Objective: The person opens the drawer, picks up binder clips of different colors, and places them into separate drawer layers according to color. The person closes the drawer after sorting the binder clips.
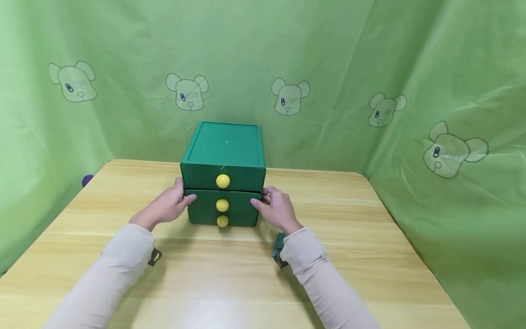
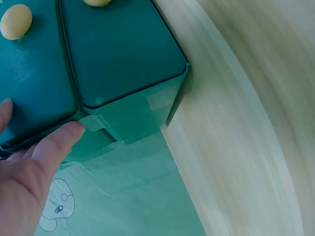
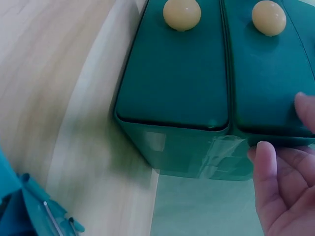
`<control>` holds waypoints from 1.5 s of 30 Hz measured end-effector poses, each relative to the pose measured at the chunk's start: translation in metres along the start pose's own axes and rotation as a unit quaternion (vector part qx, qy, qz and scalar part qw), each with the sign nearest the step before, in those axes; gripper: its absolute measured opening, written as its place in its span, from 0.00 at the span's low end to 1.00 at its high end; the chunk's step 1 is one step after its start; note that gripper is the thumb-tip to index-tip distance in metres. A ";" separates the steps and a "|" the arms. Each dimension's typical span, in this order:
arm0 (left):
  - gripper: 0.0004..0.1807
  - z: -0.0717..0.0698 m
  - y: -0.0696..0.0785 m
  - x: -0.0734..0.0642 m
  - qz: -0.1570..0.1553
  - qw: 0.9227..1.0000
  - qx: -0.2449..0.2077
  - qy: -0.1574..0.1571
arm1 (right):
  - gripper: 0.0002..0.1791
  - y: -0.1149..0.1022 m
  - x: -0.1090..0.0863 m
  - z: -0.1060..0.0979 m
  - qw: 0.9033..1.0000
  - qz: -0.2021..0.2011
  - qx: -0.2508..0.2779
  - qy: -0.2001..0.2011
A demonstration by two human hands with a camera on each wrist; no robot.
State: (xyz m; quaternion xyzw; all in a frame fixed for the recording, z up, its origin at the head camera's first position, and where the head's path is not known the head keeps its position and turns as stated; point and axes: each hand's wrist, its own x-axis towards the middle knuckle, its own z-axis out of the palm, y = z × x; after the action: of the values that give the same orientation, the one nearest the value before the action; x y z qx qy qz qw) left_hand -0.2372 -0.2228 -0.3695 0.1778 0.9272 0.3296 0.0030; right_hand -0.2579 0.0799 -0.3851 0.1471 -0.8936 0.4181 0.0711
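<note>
A dark green drawer unit [image 1: 223, 144] stands on the table, its stacked drawers fronted by round yellow knobs. My left hand [image 1: 168, 205] holds its left side at the middle drawer [image 1: 205, 201], thumb on the front edge and fingers along the side wall. Opposite it, my right hand [image 1: 279, 210] grips the right side at the same height, thumb over the front. In the right wrist view, clear tape [image 3: 224, 152] runs across the side wall beside the fingers. All drawers look pushed in, with a thin dark seam under the top one.
The unit sits toward the back of the wooden table [image 1: 328, 219]. Behind and beside it hangs a green curtain [image 1: 328, 59] printed with mouse heads. A teal and dark object [image 1: 280, 250] shows below the right wrist, and a purple round thing [image 1: 87, 180] at the left table edge.
</note>
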 end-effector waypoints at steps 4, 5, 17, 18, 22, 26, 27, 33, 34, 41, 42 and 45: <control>0.20 0.004 -0.002 0.002 0.005 1.000 0.000 0.001 | 0.20 0.000 0.000 0.001 1.000 0.005 -0.022 0.009; 0.19 0.005 -0.003 0.002 0.005 1.000 -0.005 0.001 | 0.19 0.000 0.000 0.002 1.000 0.004 -0.026 0.011; 0.27 0.002 -0.006 0.006 -0.008 1.000 0.003 0.002 | 0.18 -0.004 0.002 0.002 0.999 0.046 -0.001 0.013; 0.32 -0.001 -0.005 0.006 -0.010 1.000 0.005 0.000 | 0.19 -0.004 0.001 0.002 0.999 0.049 0.009 0.012; 0.49 -0.018 0.001 0.005 -0.033 0.999 -0.021 0.006 | 0.16 -0.007 -0.005 0.005 0.997 0.043 0.029 0.058; 0.55 -0.032 0.011 0.010 -0.022 0.997 -0.036 0.066 | 0.09 -0.011 -0.013 0.013 0.991 -0.013 0.037 0.130; 0.56 -0.034 0.013 0.012 -0.012 0.996 -0.034 0.078 | 0.10 -0.012 -0.015 0.015 0.991 -0.034 0.041 0.123; 0.49 -0.032 0.019 0.026 0.031 0.995 -0.032 0.093 | 0.07 -0.018 -0.021 0.028 0.987 -0.074 0.043 -0.139; 0.47 -0.030 0.018 0.028 0.031 0.994 -0.037 0.097 | 0.10 -0.018 -0.021 0.031 0.981 -0.069 0.024 -0.182; 0.42 -0.024 0.016 0.033 0.026 0.989 -0.062 0.128 | 0.32 -0.010 -0.012 0.050 0.947 -0.079 -0.075 -0.304; 0.41 -0.024 0.016 0.033 0.025 0.989 -0.064 0.130 | 0.33 -0.009 -0.011 0.052 0.946 -0.081 -0.075 -0.305; 0.41 -0.024 0.017 0.033 0.022 0.988 -0.068 0.133 | 0.34 -0.007 -0.008 0.057 0.947 -0.077 -0.073 -0.304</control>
State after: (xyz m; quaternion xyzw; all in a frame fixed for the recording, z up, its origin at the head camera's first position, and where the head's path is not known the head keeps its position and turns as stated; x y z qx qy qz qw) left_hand -0.2651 -0.2142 -0.3371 0.1525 0.8905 0.4128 -0.1159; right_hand -0.2486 0.0333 -0.4180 0.3297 -0.8870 0.2803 -0.1612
